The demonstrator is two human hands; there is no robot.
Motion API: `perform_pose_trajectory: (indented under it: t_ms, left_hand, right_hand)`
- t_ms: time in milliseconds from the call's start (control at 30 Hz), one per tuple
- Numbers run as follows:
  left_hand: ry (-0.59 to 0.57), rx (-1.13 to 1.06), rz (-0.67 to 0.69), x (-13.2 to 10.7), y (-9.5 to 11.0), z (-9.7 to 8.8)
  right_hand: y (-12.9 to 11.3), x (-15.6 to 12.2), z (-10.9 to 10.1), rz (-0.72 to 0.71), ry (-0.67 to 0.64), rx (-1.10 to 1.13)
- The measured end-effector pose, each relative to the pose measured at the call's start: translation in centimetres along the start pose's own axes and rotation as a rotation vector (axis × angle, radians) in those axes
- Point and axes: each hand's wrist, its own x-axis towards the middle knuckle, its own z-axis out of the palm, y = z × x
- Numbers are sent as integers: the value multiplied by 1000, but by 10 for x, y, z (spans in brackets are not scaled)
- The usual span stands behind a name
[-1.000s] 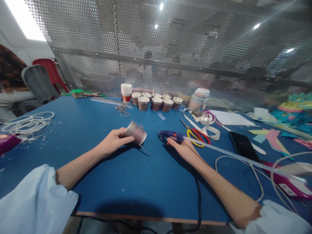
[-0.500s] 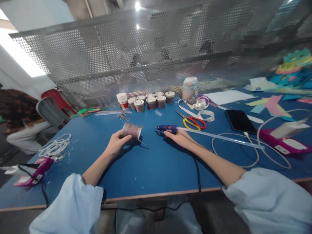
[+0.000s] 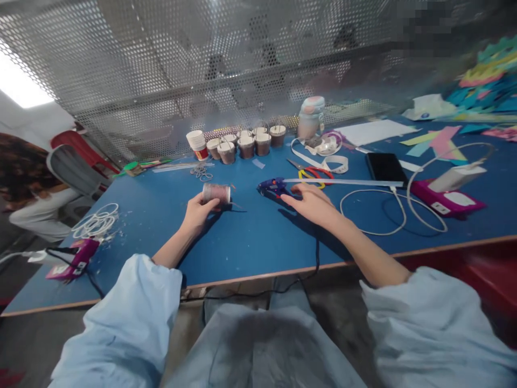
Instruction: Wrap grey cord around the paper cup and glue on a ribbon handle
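My left hand [image 3: 198, 214] is closed around a small paper cup [image 3: 217, 193] wrapped in greyish-pink cord and tilted on its side, its pale rim facing right. A loose cord end sticks out near the rim. Just right of it, a blue hot glue gun [image 3: 273, 186] rests on the table with its nozzle pointing left. A long clear glue stick [image 3: 347, 182] runs out of its back. My right hand [image 3: 313, 203] is beside the glue gun's handle, fingers apart, with nothing visibly gripped.
Several wrapped cups with white tops [image 3: 246, 144] and stacked paper cups [image 3: 196, 144] stand at the back. Scissors [image 3: 317, 173], a measuring tape [image 3: 337, 163], a phone [image 3: 386, 168] and a purple power strip [image 3: 442, 199] lie right. Another power strip [image 3: 76, 258] lies left. A person sits far left.
My right hand has loosened from the glue gun, which now lies on the table. The cup in my left hand has turned more level. The head view has tilted down.
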Motion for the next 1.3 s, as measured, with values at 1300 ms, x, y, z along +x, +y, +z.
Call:
perform_pose_trajectory:
  t_ms: [1300]
  left_hand:
    - [-69,262,-61,-13,17,32]
  right_hand:
    - [-67,13,61,-507,73,5]
